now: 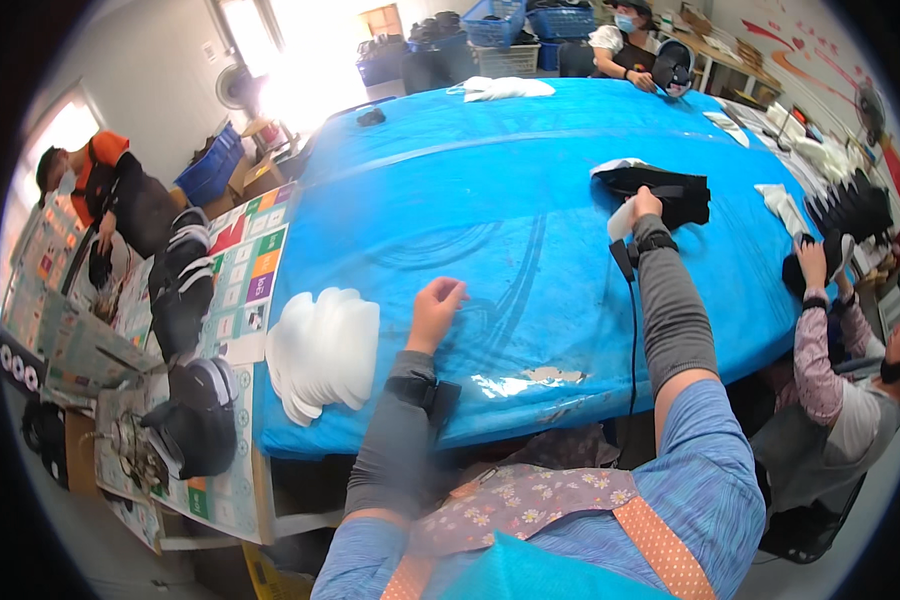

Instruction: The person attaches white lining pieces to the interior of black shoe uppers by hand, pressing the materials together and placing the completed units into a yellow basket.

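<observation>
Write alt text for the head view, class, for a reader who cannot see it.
A person reaches their right hand to a black shoe piece on a table with a blue cover, holding a white object against it. Their left hand hovers open near a stack of white insoles. Other people work around the table.

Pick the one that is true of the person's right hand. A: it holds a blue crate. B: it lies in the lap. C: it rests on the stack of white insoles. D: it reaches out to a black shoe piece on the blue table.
D: the right hand is stretched out on the black shoe piece lying on the blue table.
</observation>
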`<state>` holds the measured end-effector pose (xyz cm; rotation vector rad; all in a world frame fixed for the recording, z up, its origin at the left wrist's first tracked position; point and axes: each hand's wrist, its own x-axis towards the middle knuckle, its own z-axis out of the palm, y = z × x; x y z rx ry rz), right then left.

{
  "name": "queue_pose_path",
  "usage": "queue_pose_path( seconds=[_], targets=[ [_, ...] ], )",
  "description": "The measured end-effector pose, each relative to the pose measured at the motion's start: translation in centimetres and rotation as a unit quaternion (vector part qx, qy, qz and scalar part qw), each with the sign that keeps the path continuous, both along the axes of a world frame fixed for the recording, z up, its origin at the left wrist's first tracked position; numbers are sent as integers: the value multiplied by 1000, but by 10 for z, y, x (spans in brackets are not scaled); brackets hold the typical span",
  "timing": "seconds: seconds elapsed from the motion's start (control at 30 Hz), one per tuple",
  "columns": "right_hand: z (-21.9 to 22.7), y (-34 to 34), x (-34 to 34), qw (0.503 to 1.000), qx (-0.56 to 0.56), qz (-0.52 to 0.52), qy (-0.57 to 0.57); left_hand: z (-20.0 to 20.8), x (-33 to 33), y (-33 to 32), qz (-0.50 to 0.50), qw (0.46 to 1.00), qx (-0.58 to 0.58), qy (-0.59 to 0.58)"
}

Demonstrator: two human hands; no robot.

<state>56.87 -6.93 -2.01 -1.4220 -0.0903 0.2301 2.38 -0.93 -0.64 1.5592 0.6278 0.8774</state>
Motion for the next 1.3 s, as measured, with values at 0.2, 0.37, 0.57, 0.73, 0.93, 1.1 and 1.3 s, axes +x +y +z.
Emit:
queue_pose_path(
  seconds=[0.2, 0.37, 0.57, 0.73, 0.93, 1.1, 1.3],
  targets=[
    [66, -4, -169, 952, -10, 305, -33, -2, -36, 10, 67, 997, 11, 33],
    [111, -63, -271, 839, -63, 538, -39, -3, -28, 11, 122, 991, 4, -62],
    [104, -122, -325, 757, -33, 651, -50, -3, -37, 18, 174, 976, -39, -127],
    [88, -157, -343, 744, -141, 580, -302, -11, -42, 22, 88, 979, -91, -161],
    [63, -210, -313, 875, -150, 389, -247, -6, -38, 10, -11, 983, -125, -137],
    [65, -235, -286, 943, -58, 237, -225, 1, -50, 12, 14, 978, -140, -156],
    [91, -246, -283, 977, 60, 39, -202, 13, -109, 8, 129, 949, -184, -221]
  ],
)
